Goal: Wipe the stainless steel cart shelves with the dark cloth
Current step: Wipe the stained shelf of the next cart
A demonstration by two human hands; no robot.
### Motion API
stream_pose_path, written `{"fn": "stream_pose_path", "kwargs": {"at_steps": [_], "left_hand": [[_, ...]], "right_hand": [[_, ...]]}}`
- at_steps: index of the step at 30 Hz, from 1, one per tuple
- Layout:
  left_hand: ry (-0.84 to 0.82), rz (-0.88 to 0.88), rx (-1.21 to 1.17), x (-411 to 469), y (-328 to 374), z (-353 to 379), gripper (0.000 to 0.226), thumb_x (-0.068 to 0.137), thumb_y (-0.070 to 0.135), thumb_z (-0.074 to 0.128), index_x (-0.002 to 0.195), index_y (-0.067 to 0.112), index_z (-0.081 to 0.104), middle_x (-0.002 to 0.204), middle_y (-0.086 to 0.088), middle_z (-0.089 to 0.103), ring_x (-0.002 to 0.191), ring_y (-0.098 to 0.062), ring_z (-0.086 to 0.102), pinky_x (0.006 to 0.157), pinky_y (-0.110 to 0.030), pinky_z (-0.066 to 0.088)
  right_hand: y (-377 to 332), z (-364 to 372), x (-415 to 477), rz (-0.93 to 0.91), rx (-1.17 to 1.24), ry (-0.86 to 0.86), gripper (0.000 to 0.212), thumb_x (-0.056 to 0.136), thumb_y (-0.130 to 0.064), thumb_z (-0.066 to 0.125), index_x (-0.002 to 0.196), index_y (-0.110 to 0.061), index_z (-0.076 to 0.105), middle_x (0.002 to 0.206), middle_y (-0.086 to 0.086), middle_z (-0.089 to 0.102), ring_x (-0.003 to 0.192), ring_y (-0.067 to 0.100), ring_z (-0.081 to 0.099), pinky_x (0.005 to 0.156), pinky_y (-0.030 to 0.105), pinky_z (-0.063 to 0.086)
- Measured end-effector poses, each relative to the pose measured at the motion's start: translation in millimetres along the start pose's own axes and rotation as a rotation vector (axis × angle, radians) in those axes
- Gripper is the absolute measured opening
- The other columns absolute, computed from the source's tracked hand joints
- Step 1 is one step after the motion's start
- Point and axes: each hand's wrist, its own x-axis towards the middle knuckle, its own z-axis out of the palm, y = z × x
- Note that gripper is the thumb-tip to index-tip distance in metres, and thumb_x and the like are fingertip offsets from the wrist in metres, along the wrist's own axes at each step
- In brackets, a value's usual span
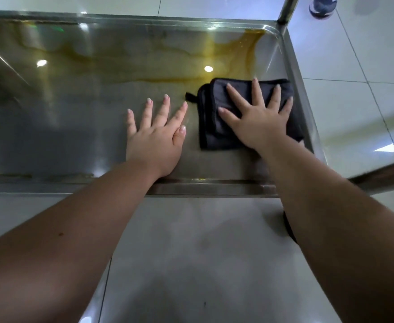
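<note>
steel shelf point(98, 127) | dark cloth point(217, 127) (folded) near right rim | yellow stain point(228, 57)

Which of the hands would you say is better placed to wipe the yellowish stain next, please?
Right. The right hand lies flat on the dark cloth, just below the yellowish stain; the left hand rests on bare shelf.

Your left side of the shelf point(63, 108) lies bare and wide. On the right, the folded dark cloth point(217, 127) sits near the raised rim point(301, 89), the corner post point(287, 10) beyond it, and yellow liquid point(228, 57) pools across the far right.
</note>
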Motion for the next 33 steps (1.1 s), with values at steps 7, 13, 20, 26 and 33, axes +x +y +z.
{"fn": "stream_pose_path", "kwargs": {"at_steps": [7, 13, 20, 26, 33], "left_hand": [[-0.010, -0.023, -0.010, -0.7, 2.3, -2.8, 0.053, 0.104, 0.046, 0.016, 0.155, 0.045, 0.003, 0.165, 0.009, -0.004, 0.152, -0.022, -0.005, 0.120, -0.055, -0.007], [-0.001, -0.028, -0.023, -1.4, 3.6, 0.2, 0.053, 0.104, 0.046, 0.016, 0.155, 0.044, 0.004, 0.166, 0.008, -0.003, 0.152, -0.022, -0.004, 0.119, -0.056, -0.007], [0.021, -0.019, 0.000, -7.7, 4.5, 3.3, 0.054, 0.103, 0.045, 0.014, 0.156, 0.042, 0.003, 0.166, 0.006, -0.002, 0.152, -0.023, -0.003, 0.120, -0.056, -0.005], [0.001, -0.012, 0.005, -7.1, 5.4, 0.5, 0.054, 0.103, 0.045, 0.015, 0.156, 0.041, 0.002, 0.166, 0.006, -0.004, 0.152, -0.023, -0.005, 0.120, -0.056, -0.005], [-0.035, -0.011, -0.017, -5.4, 4.8, -4.1, 0.055, 0.103, 0.044, 0.018, 0.156, 0.041, 0.003, 0.166, 0.008, -0.005, 0.152, -0.021, -0.007, 0.119, -0.056, -0.008]], "right_hand": [[-7.5, -17.2, 55.1, 0.004, 0.040, -0.056, 0.067, 0.085, -0.084, 0.016, 0.147, -0.062, 0.001, 0.165, -0.006, -0.011, 0.149, 0.041, -0.013, 0.116, 0.062, -0.009], [21.8, 2.5, -41.1, -0.081, -0.003, -0.064, 0.070, 0.082, -0.085, 0.011, 0.145, -0.063, -0.010, 0.164, -0.007, -0.015, 0.148, 0.041, -0.014, 0.117, 0.061, -0.010], [23.8, 12.9, -107.0, -0.079, -0.011, -0.128, 0.066, 0.081, -0.079, 0.005, 0.139, -0.064, -0.021, 0.161, -0.008, -0.025, 0.146, 0.039, -0.023, 0.115, 0.060, -0.015], [10.0, -0.7, -2.8, -0.001, -0.010, 0.003, 0.062, 0.087, -0.080, 0.014, 0.145, -0.064, -0.004, 0.165, -0.008, -0.009, 0.149, 0.042, -0.010, 0.116, 0.063, -0.008], [-8.2, -18.8, 66.4, 0.085, 0.029, -0.066, 0.066, 0.086, -0.083, 0.014, 0.146, -0.062, -0.003, 0.165, -0.007, -0.014, 0.148, 0.042, -0.015, 0.114, 0.064, -0.011]]}}
